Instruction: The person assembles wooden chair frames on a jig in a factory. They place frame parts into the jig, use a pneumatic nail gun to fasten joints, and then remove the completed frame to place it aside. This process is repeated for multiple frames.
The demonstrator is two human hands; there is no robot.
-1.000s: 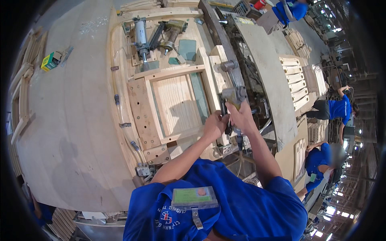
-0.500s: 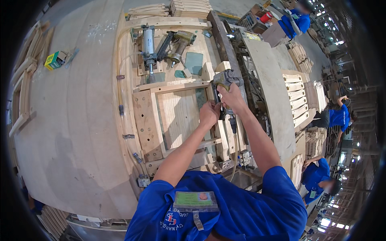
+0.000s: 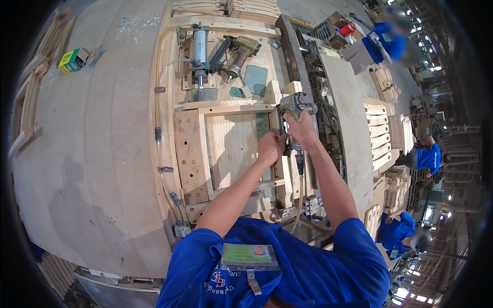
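Observation:
A grey-and-brass pneumatic nail gun (image 3: 294,104) is in my right hand (image 3: 303,128), whose fingers wrap round its grip. An air hose (image 3: 301,187) runs down from the gun's handle. My left hand (image 3: 271,147) has its fingers closed at the gun's dark narrow magazine (image 3: 281,123); the fingertips are partly hidden. Just left of both hands, a rectangular wooden frame (image 3: 204,154) lies in a wooden jig. A drilled wooden block (image 3: 188,156) borders the frame's left side. The gun is over the frame's right side, though I cannot tell whether it touches the wood.
Beyond the frame are an air cylinder (image 3: 201,51) and a second nail gun (image 3: 237,57). A dark metal beam (image 3: 292,51) edges the jig on the right. A green-and-yellow box (image 3: 73,60) sits far left. Several blue-shirted people work to the right, near stacked wooden parts (image 3: 376,133).
The whole bench sits slightly further right in the picture, as the view has shifted. Both hands stay at the nail gun, with little change in their grip.

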